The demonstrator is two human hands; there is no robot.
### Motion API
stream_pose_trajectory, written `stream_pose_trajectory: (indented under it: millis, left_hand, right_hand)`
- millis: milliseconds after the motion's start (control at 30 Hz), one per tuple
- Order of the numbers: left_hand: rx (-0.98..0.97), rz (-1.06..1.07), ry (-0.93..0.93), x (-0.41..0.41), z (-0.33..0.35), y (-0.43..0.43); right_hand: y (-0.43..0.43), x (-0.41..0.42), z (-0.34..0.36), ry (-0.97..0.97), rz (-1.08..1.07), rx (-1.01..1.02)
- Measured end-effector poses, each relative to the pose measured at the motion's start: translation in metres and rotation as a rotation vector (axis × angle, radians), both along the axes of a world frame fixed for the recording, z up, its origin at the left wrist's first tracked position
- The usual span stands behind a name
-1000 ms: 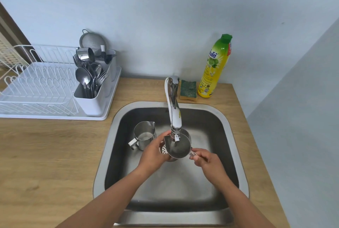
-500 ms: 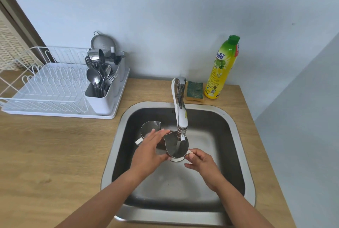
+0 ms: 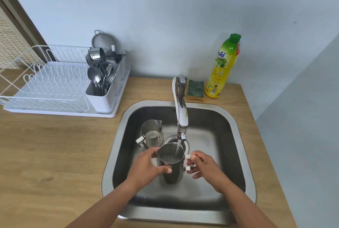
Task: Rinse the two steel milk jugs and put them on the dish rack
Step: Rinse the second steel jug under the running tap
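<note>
Wooden counter (image 3: 55, 163) is spreading out to the left of the left hand, bare and offering the widest open room; a narrower strip is running to the right of the right hand, ending at the wall corner. Steel sink (image 3: 117, 147) is surrounding both hands, its rim lying well apart from the fingers on every side. White dish rack (image 3: 45, 88) is sitting up and well to the left of the left hand, its plate slots unoccupied and its cutlery holder (image 3: 102, 97) standing at the near right end with spoons and forks.

Held jug (image 3: 172, 165) is standing upright under the tap (image 3: 180, 112), between the two hands; half a second ago it was tipped with its mouth toward the camera, and it is now catching the running water, which is pooling inside. Left hand (image 3: 146, 168) is wrapping the jug body, thumb across the front, spout pointing over it. Right hand (image 3: 203, 166) is pinching the jug's white handle, fingers curled closed around it.

Second jug (image 3: 152, 133) is resting upright on the sink floor just above the left hand, not touching it, unchanged in place. Yellow soap bottle (image 3: 222, 68) and green sponge (image 3: 196, 90) are sitting on the counter far above the right hand, behind the sink rim.
</note>
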State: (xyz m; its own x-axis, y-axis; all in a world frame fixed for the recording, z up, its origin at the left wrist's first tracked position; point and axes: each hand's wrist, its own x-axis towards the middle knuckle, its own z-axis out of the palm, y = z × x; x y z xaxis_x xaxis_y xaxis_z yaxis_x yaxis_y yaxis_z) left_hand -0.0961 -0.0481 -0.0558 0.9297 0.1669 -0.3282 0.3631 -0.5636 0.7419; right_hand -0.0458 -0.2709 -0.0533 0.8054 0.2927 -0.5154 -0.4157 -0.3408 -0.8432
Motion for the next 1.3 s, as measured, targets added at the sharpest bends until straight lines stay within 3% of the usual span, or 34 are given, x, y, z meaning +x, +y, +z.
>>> stream_pose_trajectory:
  millis: [267,400,600,733,1133,1300]
  left_hand:
    - [-0.183,-0.031,0.114,0.01,-0.01,-0.035]
    - [-0.157,-0.062,-0.005,0.026,0.003,-0.044]
    - [0.041,-0.084,-0.148,0.035,0.026,-0.023]
    - [0.064,-0.084,-0.086,0.028,0.02,-0.012]
    - [0.074,-0.106,-0.067,0.032,0.022,-0.023]
    - [-0.033,-0.084,-0.012,0.032,0.011,-0.017]
  right_hand:
    - [-0.036,0.01,0.029,-0.133,0.088,-0.216]
    - [-0.045,0.012,0.034,-0.157,0.006,-0.161]
    - [-0.018,0.013,0.019,-0.09,-0.157,0.03]
    - [-0.009,0.015,0.016,0.0,-0.179,0.04]
    - [-0.018,0.018,0.015,0.007,-0.211,-0.017]
    - [-0.011,0.014,0.011,-0.001,-0.178,-0.083]
